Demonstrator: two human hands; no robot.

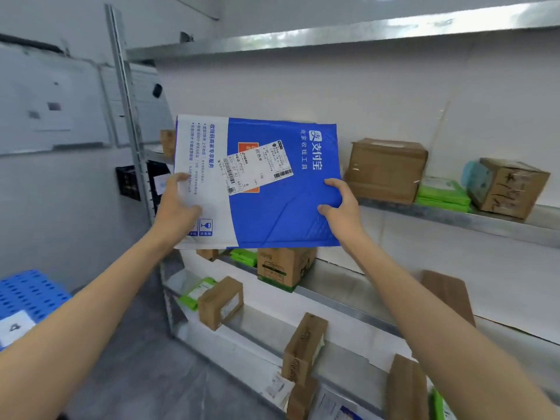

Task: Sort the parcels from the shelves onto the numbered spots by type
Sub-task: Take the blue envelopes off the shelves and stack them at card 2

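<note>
- I have both hands raised at the centre of the frame, holding 1 blue and white mailer (pixel 257 183) flat toward the camera, in front of the shelves (pixel 454 213).
- My left hand (pixel 177 207) grips the mailer's white left edge, thumb across the front, the other fingers hidden behind it.
- My right hand (pixel 341 207) pinches the blue lower right corner, thumb on the front, fingers curled round the edge.
- A white label (pixel 257 168) sits tilted on the mailer's middle, over an orange patch.
- Right of the mailer, on the middle shelf, stands a taped brown box (pixel 385 169), then a stack of green packets (pixel 442 194) just beside it, then a second box (pixel 509 187) at the right edge.
- Below the mailer, another box (pixel 285 266) stands on the next shelf.
- Lower down, more small brown boxes lie well apart; 1 of them (pixel 219 301) is left of centre.
- At the lower left of the frame is a blue perforated crate (pixel 30 294) carrying a white tag (pixel 13 328) marked 4.
</note>
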